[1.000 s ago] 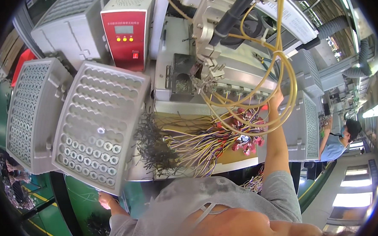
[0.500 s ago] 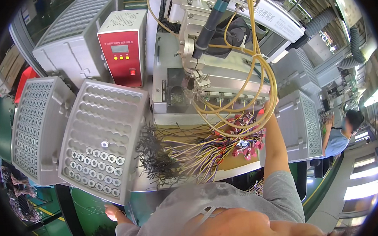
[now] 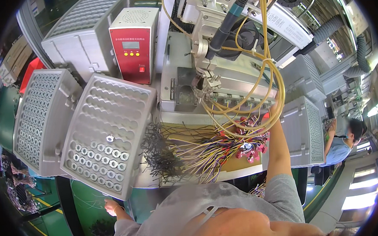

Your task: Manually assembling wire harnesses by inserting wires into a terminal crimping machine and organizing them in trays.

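While L hand (image 3: 111, 206) nr grey tray (image 3: 112, 122), grip unclear, R hand (image 3: 277, 99) partly behind yel cables (image 3: 265, 33), grip unclear too.

We stretch our right arm (image 3: 279, 151) nearly straight out ahead, the forearm bare; our right hand (image 3: 275, 106), at its far end, is mostly hidden, so its grip is unclear. We hold our left arm (image 3: 124, 215) low and out to the side, our left hand (image 3: 111, 206) small in view, its fingers hard to make out.
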Motion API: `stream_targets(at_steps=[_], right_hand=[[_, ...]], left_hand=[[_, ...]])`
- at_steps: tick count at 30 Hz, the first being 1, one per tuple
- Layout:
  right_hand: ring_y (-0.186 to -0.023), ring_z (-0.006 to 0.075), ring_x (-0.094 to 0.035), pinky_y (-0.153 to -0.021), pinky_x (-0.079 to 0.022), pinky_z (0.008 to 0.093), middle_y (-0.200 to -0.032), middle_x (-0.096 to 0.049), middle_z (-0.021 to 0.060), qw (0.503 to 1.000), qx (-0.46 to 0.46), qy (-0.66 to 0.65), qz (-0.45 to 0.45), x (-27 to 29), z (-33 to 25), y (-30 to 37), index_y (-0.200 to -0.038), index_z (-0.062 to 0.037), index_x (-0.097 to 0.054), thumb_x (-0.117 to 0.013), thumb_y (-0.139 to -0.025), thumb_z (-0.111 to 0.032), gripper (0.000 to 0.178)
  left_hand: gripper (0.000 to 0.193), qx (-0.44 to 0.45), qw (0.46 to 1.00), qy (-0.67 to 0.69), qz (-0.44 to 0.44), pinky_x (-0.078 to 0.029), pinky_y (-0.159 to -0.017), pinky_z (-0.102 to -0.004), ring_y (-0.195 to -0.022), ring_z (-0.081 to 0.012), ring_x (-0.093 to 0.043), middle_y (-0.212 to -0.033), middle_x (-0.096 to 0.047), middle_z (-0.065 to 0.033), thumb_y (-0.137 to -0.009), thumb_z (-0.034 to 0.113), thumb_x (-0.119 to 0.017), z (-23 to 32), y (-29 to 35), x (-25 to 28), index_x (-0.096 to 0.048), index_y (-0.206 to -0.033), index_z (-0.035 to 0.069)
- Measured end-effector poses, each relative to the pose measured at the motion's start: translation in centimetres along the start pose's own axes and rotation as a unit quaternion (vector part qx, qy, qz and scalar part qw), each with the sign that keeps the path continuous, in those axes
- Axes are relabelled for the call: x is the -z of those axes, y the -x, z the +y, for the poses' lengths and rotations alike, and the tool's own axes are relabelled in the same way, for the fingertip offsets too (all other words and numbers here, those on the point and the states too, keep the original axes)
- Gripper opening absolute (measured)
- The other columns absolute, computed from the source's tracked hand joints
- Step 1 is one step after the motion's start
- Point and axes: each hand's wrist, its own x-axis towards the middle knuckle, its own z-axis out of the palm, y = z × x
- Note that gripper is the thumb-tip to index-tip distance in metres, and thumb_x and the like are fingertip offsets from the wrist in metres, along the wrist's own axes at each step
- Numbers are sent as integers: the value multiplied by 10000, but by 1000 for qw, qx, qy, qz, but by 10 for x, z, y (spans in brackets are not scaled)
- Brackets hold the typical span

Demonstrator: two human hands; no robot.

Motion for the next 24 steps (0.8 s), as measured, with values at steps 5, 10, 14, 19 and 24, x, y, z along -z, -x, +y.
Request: stream_targets(at_steps=[5,10,14,19,24], right_hand=[[-766,357,-619,-596,-482,419,-879,-623,132,1000,12,10,6,-9,16,0,-1118,-102,-488,-571,-742,-83,386],[-710,350,-613,-579,-474,415,-787,-616,123,998,-19,-60,-15,-17,32,3,-1068,-99,-530,-576,-761,-108,311],[-658,316,-615,-582,-479,383,-755,-632,141,998,-27,-50,12,-22,38,2,-1067,-61,-590,-489,-865,-176,253],[-793,298,-651,-664,-497,380,-910,-667,155,983,-60,-171,-37,-27,50,4,-1162,-41,-574,-436,-896,-237,358],[-804,294,-653,-671,-501,376,-925,-668,155,962,-113,-243,-54,-36,66,6,-1151,-32,-580,-443,-888,-236,360]], left_hand=[[528,1,1000,2,3,-483,-807,-455,-943,-361,-616,-1009,-651,-177,-901,476,-384,0,1,0,-670,-1000,43],[547,3,1000,6,11,-485,-803,-462,-930,-365,-624,-986,-657,-178,-894,491,-389,0,2,-1,-672,-992,32],[547,9,1000,13,10,-484,-813,-450,-931,-358,-624,-992,-656,-177,-883,492,-396,1,3,0,-671,-995,32],[530,4,1000,7,17,-490,-794,-452,-913,-360,-627,-982,-660,-168,-891,478,-390,4,6,1,-675,-983,41],[539,11,1000,8,19,-493,-789,-452,-901,-360,-631,-962,-661,-180,-890,483,-394,4,5,0,-676,-966,30]])
